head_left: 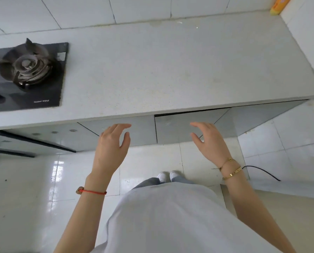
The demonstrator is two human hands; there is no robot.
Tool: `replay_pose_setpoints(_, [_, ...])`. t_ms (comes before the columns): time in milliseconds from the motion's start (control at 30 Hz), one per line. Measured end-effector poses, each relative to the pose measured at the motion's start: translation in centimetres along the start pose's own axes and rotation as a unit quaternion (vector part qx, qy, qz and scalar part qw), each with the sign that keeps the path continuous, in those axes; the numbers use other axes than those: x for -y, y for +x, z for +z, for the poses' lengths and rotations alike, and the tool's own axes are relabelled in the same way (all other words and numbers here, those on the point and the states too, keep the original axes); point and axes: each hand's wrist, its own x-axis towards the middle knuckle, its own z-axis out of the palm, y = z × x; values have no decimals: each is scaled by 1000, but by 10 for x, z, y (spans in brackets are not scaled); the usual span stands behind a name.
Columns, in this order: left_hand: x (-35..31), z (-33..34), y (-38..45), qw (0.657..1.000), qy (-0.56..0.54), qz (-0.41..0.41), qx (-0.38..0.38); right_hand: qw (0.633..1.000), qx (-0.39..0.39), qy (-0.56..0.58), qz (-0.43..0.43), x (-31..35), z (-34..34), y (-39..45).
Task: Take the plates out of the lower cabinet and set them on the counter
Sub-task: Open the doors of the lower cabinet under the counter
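your left hand (110, 148) and right hand (210, 141) are hovering with fingers spread apart, gripping nothing. just beyond your fingertips the lower cabinet (180, 128) doors are sitting shut, so no plates are showing; above them the counter (152, 70) is stretching away.

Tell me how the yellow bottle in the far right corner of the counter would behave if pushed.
The yellow bottle is cut off by the picture's edge, so this is tentative. It looks tall and narrow, so it may tip rather than slide. It looks like plastic, so probably light and not fragile. The counter looks smooth, so a low push might slide it.
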Motion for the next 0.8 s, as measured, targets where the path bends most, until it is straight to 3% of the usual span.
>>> replay_pose_setpoints(500, [-47, 53, -41, 986, 5, -134, -103, 988, 92, -21, -124, -48, -25, 44])
replay_pose_setpoints(800, [3, 114, -43, 985, 20, -128, -111, 987, 80, -23, -135, -91, 50, 51])
